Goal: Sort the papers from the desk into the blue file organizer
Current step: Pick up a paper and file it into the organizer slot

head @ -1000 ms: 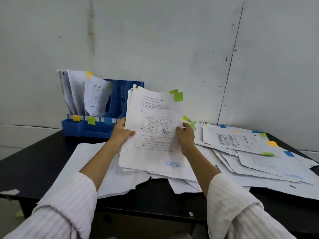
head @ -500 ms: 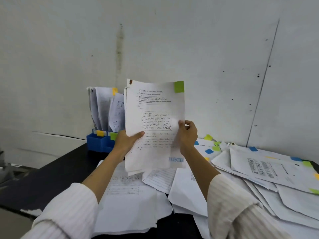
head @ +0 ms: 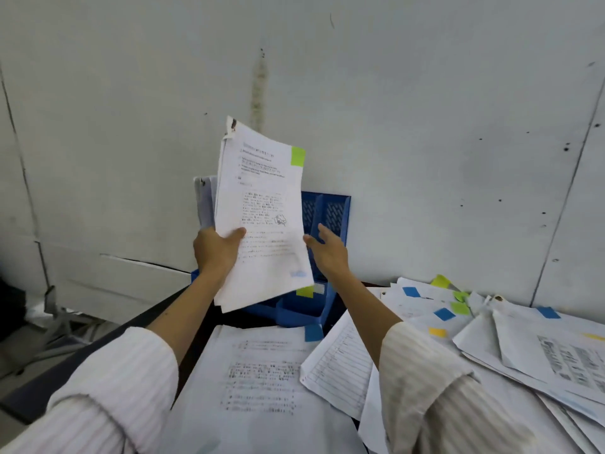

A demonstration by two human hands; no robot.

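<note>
The stapled sheaf [head: 262, 217] stands raised in front of the file organizer [head: 327, 217], which sits at the far edge of the tabletop [head: 183, 309] against the wall [head: 425, 126]. Loose papers [head: 491, 348] spread near and right.

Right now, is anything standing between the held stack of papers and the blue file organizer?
Nothing visible blocks it. The left hand holds the paper stack just before the blue file organizer; the open right hand is beside the stack.
</note>
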